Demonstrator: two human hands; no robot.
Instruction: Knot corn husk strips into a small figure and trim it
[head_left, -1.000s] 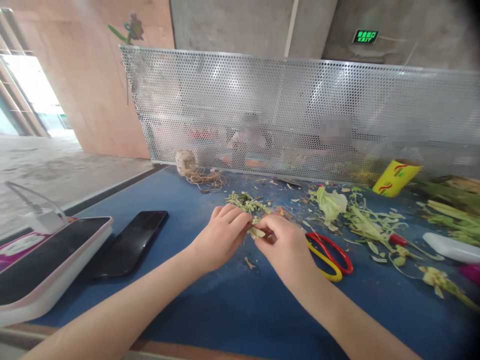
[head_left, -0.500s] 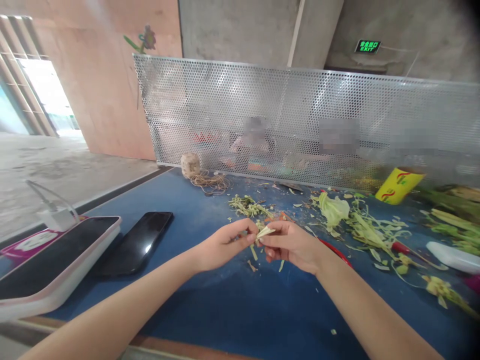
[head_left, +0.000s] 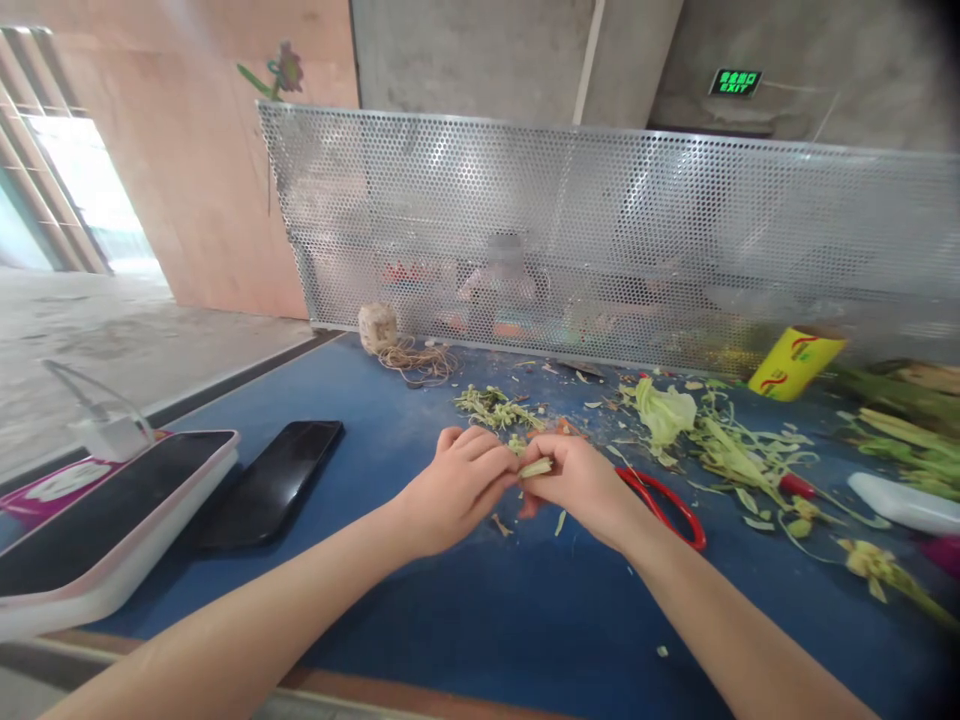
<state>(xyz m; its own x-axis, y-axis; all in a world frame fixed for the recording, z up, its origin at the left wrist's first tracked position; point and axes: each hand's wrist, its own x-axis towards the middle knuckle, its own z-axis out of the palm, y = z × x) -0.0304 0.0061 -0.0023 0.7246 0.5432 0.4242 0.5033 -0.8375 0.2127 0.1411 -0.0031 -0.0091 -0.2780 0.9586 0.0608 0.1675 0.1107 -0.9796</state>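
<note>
While your left hand (head_left: 457, 485) and right hand (head_left: 581, 482) pinched the stalk piece (head_left: 537, 467) | fingertips set close together likely steadied it best.

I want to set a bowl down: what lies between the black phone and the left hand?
Head view: only bare blue tabletop lies between the black phone and the left hand, which pinches a pale green strip.

Leaf strip (head_left: 535, 467), pinched between my left hand (head_left: 457, 487) and right hand (head_left: 581, 482): pale, fibrous, matt. Table (head_left: 465, 620): blue, matt, scuffed. Scissors (head_left: 667, 508) at 3 o'clock: glossy red plastic handles. Phone (head_left: 274, 482) at 9 o'clock: glossy black. Screen (head_left: 600, 240) at 12 o'clock: perforated metal, dull sheen.
</note>
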